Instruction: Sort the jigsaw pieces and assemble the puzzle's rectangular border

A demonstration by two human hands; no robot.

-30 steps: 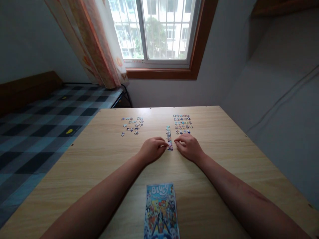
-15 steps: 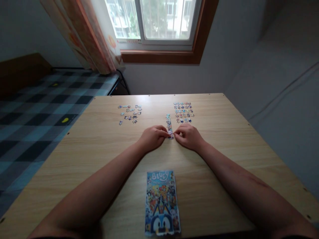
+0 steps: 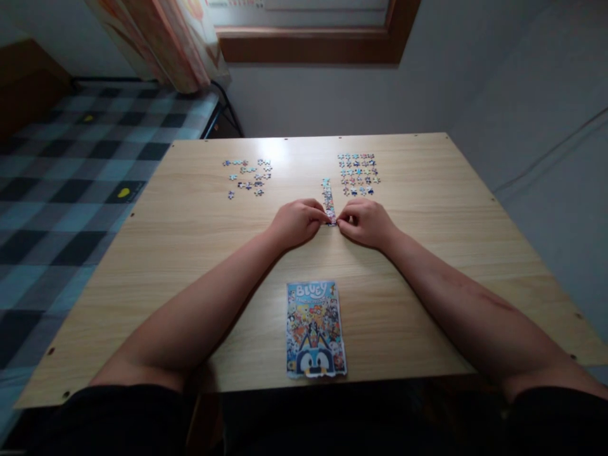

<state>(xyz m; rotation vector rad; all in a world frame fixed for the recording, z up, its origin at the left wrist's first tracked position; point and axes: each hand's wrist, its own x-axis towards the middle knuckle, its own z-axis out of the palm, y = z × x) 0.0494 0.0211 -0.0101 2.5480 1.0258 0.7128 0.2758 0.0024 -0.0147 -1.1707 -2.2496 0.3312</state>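
Note:
A narrow strip of joined jigsaw pieces (image 3: 328, 197) lies on the table, running away from me. At its near end, my left hand (image 3: 299, 223) has thumb and fingers closed on the strip's left side. My right hand (image 3: 365, 223) is pinched at the same end from the right, its fingertips against the edge. A tiny bit shows at those fingertips and looks like a jigsaw piece, mostly covered. Closer to me lies a picture sheet (image 3: 315, 329) with "Bluey" lettering and a blue dog's face.
Loose jigsaw pieces (image 3: 246, 185) are scattered at the far left of the wooden table (image 3: 190, 266). Rows of more pieces (image 3: 358, 172) lie at the far right. A bed with a checked cover (image 3: 123, 152) stands left of the table, and a wall is behind it.
The view has tipped downward, so the tabletop sits higher and its near edge shows. Both hands stay at the strip's near end with their grip much the same.

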